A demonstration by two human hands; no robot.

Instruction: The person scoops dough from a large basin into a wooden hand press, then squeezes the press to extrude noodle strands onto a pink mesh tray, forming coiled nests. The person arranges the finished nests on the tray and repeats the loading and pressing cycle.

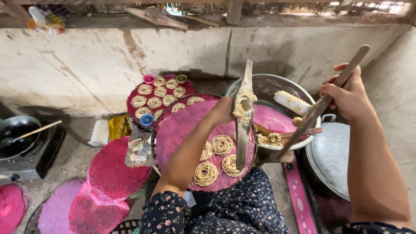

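My left hand (222,111) grips one wooden arm of a noodle press (244,123), held upright over a round pink mat (180,128); pale dough fills the hole near the arm's top. My right hand (348,94) is closed on the press's other wooden arm (323,104), which slants down into a metal bowl (266,84). A pale roll of dough (292,102) lies in the bowl. Several coiled noodle nests (215,152) sit on the mat over my lap.
A second pink mat (138,89) with several noodle nests leans by the concrete wall. Spare pink mats (113,170) lie on the floor at left. A stove with a dark pan (17,132) stands far left. A metal lid (334,157) rests at right.
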